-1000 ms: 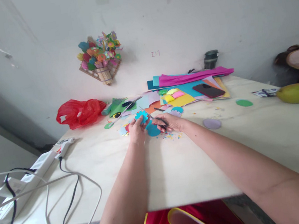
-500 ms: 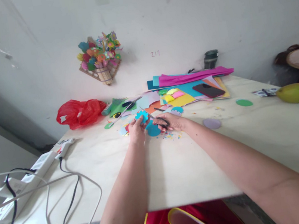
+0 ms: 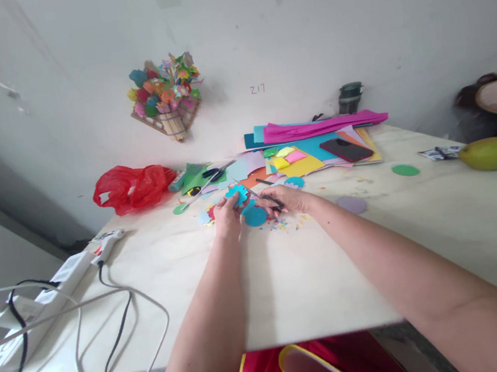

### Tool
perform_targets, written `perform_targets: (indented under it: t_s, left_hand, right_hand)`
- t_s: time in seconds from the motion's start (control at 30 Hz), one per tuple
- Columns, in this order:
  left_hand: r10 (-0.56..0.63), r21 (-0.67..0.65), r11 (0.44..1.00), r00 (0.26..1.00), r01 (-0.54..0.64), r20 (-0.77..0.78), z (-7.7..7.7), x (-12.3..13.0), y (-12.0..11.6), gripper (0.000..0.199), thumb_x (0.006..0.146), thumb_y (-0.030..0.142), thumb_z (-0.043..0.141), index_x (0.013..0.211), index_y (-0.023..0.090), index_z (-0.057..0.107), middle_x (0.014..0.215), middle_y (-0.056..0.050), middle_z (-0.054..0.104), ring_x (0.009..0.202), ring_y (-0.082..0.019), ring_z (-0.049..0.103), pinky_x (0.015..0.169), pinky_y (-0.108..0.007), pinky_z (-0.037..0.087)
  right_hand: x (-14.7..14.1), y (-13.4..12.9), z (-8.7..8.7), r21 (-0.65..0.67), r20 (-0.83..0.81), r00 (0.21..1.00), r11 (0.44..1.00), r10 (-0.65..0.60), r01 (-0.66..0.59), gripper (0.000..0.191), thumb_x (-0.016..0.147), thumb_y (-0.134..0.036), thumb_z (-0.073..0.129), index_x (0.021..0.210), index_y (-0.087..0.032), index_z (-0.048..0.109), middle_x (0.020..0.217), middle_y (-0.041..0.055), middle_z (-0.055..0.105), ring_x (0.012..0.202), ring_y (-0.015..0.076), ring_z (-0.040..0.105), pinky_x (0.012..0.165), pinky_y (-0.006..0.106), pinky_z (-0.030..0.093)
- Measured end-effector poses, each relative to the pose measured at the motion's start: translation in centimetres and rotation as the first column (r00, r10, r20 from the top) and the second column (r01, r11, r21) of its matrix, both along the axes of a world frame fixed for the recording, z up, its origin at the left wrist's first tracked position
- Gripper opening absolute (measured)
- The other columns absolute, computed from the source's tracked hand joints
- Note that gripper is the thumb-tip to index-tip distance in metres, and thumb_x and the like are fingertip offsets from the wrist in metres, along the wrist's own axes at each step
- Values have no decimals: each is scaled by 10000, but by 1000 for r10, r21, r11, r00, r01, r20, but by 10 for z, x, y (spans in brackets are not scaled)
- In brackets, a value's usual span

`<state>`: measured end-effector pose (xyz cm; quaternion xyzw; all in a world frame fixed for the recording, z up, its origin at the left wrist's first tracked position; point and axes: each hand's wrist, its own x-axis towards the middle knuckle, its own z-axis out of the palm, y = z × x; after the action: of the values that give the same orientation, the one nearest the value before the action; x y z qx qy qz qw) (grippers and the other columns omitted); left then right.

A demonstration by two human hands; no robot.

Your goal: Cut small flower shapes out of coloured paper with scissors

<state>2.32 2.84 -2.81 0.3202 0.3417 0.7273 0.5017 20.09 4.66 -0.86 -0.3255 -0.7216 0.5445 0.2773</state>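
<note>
My left hand (image 3: pixel 227 216) pinches a blue paper flower (image 3: pixel 237 195) with a scalloped edge above the table. In my right hand (image 3: pixel 289 198) is a pair of scissors (image 3: pixel 274 202), fingers through the black handles, with the blades reaching up and left to the flower's right edge. Just below lies a blue paper circle (image 3: pixel 254 214) on the table. Small coloured paper scraps (image 3: pixel 285 225) are scattered near my right hand. Another blue cut shape (image 3: pixel 294 184) rests behind that hand.
Stacked coloured paper (image 3: pixel 315 164) and a phone (image 3: pixel 346 149) lie at the back. A second pair of scissors (image 3: pixel 213 176) is near a red plastic bag (image 3: pixel 133 188). A power strip (image 3: pixel 58 291) with looping cables occupies the left; a yellow-green fruit (image 3: pixel 494 154) sits far right.
The right hand and scissors have shifted very slightly against the blue paper flower. The left hand keeps its hold in nearly the same place.
</note>
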Motion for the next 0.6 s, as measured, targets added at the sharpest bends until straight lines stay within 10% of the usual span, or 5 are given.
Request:
perform_targets:
  t_s: [0.6]
  left_hand:
    - [-13, 20, 1000, 1000, 14, -14, -4, -2, 3, 312, 540, 278, 904, 644, 176, 628, 598, 5, 644, 644, -175, 681, 747, -342, 572]
  right_hand:
    - [-1, -5, 7, -31, -7, 1000, 999, -10, 10, 259, 825, -371, 729, 763, -162, 588, 482, -38, 594, 350, 76, 502, 335, 157, 350]
